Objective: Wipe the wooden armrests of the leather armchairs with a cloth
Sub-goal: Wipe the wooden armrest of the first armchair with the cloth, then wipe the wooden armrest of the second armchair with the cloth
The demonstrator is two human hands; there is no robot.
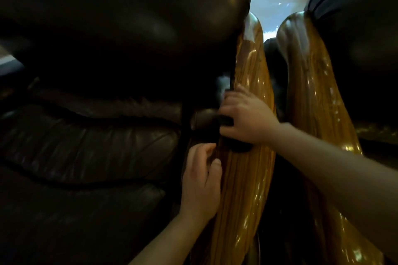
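A glossy golden wooden armrest (252, 75) runs up the middle of the view beside a dark leather armchair (90, 135). My right hand (247, 118) presses a dark cloth (239, 146) against the armrest's inner side, fingers curled over it. My left hand (202, 180) rests lower on the inner edge of the same armrest, fingers bent, holding nothing that I can make out. A second wooden armrest (310, 92) of the neighbouring dark armchair (361, 28) runs parallel to the right.
A narrow dark gap (280, 84) separates the two armrests. A pale floor (277, 0) shows beyond the chairs at the top. The left armchair's padded back bulges over its seat cushions.
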